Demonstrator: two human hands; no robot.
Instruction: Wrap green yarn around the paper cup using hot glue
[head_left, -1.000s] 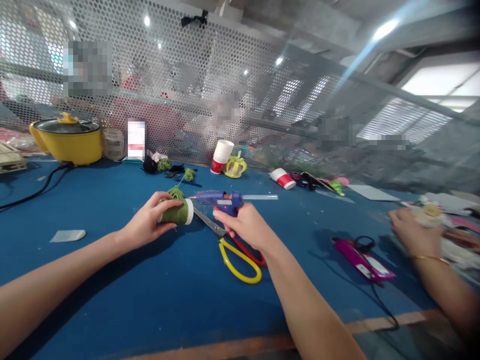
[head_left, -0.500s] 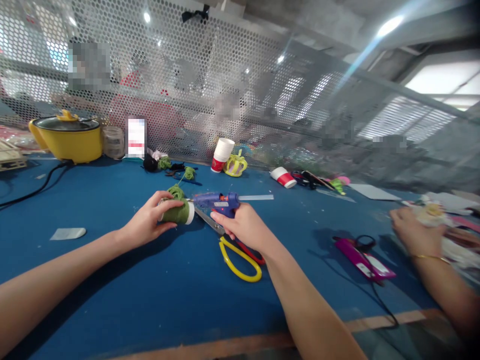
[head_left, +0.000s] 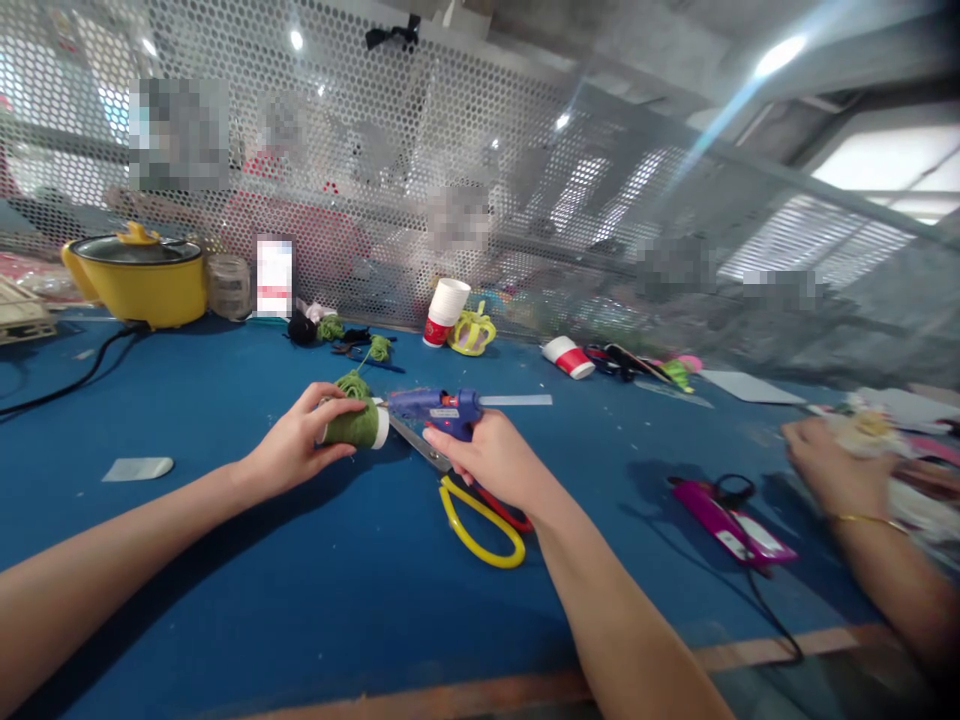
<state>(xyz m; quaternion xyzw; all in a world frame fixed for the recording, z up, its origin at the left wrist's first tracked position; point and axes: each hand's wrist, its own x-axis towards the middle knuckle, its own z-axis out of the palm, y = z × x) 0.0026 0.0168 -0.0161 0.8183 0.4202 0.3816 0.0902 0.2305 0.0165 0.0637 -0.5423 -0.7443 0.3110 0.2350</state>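
A paper cup wrapped in green yarn lies sideways in my left hand, its white rim facing right. My left fingers are curled round it, and a loose heap of green yarn shows just behind. My right hand grips a blue hot glue gun, with a clear glue stick poking out of its back. The gun's nozzle is at the cup's rim; whether they touch I cannot tell. Partly beneath my right hand lie scissors with yellow and red handles.
Along the back stand a yellow electric pot, a jar, a phone, stacked paper cups and a yellow crown-like piece. Another cup lies tipped over. A purple corded device and another person's hand are at right.
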